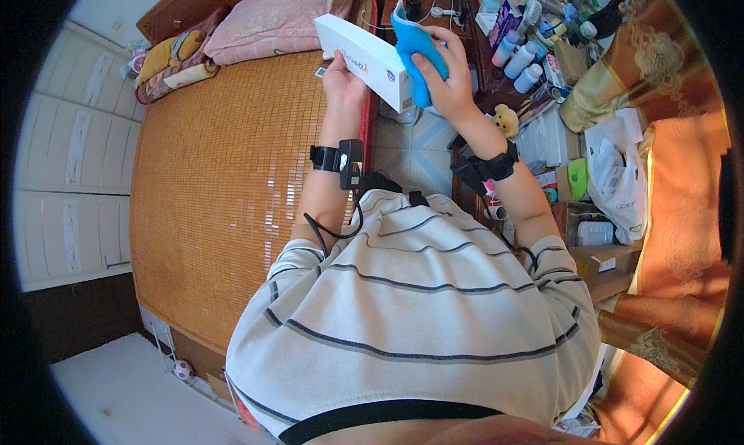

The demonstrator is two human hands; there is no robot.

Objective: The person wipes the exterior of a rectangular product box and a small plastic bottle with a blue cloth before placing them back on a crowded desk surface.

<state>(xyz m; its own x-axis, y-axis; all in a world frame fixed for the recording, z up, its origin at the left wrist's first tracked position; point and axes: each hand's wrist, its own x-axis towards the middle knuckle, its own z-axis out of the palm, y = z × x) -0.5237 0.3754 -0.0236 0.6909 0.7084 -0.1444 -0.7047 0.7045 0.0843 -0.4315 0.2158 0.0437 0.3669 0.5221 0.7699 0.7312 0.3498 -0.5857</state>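
Note:
My left hand (pixel 344 83) grips a long white box (pixel 366 58) by its near long side, thumb on the printed face. The box is held in the air at a slant, over the gap beside the bed, and bears coloured writing. In my right hand (pixel 450 76) is a blue cloth (pixel 423 55), bunched under the fingers and pressed against the right end of the box. One corner of the cloth sticks up above the box. The fingers behind the box are hidden.
A bed with a bamboo mat (pixel 232 166) lies to the left, a pink pillow (pixel 279 20) at its head. Several bottles (pixel 521 59) crowd the dresser on the right, near a small teddy bear (pixel 505 121) and a white plastic bag (pixel 617 172). Orange curtains (pixel 686 183) hang far right.

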